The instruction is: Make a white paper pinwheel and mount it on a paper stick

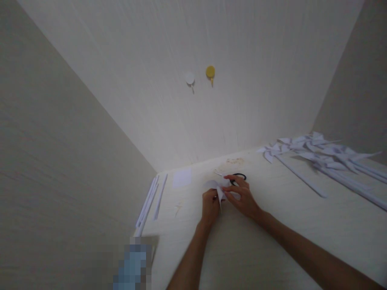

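Observation:
A white paper pinwheel (pixel 213 185) with curled blades is between my hands, above the table. My left hand (pixel 209 207) is closed around its lower left side. From the right, the fingers of my right hand (pixel 245 200) pinch the folded paper near its centre; the fingertips are partly hidden by the blades. Just behind that hand lie scissors with black handles (pixel 241 175), mostly covered by the fingers. A thin white stick (pixel 217 174) shows beyond the pinwheel.
Several finished paper pinwheels (pixel 325 159) on rolled paper sticks lie at right. More paper sticks (pixel 148 201) rest along the left wall beside a square paper sheet (pixel 182 177). Small brownish bits (pixel 235 160) lie near the back wall, which carries white (pixel 190 78) and yellow hooks (pixel 210 72).

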`<state>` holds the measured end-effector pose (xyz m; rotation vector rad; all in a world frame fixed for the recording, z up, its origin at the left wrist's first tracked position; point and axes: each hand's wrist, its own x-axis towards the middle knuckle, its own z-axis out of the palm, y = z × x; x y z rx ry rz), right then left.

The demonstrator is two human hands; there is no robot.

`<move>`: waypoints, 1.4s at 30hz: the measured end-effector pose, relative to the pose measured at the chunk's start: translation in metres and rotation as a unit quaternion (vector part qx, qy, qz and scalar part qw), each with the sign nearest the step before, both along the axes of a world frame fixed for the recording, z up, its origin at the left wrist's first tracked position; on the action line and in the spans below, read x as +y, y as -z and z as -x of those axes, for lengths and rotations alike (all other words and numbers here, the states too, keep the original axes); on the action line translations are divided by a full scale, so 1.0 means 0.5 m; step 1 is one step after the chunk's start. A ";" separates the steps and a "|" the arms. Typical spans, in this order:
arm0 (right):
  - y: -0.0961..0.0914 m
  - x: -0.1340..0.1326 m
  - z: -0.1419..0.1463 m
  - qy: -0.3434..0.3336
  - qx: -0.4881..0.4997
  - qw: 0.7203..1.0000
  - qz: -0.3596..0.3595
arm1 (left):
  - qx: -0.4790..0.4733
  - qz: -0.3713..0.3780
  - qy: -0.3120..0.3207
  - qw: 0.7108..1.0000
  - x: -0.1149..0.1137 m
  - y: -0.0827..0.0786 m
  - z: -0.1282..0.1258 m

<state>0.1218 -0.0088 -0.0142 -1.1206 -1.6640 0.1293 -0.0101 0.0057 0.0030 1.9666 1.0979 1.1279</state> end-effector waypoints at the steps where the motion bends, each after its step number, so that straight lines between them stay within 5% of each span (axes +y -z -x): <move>1: 0.000 0.000 0.000 -0.001 -0.001 1.000 0.000 | 0.000 -0.002 0.003 1.000 0.000 0.000 0.000; 10: -0.002 -0.002 0.001 -0.001 -0.012 1.000 0.018 | -0.008 0.019 -0.004 1.000 -0.002 -0.003 0.000; 19: -0.018 -0.018 -0.005 -0.042 -0.002 0.999 -0.028 | -0.153 0.115 -0.014 0.981 0.006 0.000 -0.006; 23: -0.027 -0.019 -0.014 -0.054 0.150 0.987 -0.005 | -0.239 0.171 -0.048 0.955 0.013 0.006 -0.003; 29: -0.014 0.011 -0.014 -0.067 0.336 0.927 0.152 | -0.347 0.259 -0.069 0.899 0.011 0.001 -0.004; 35: -0.012 0.017 -0.009 -0.094 0.352 0.912 0.188 | -0.431 0.318 -0.066 0.842 0.011 0.005 -0.006; 42: -0.008 0.021 -0.016 -0.062 0.359 0.911 0.192 | -0.431 0.326 -0.056 0.840 0.021 -0.003 -0.002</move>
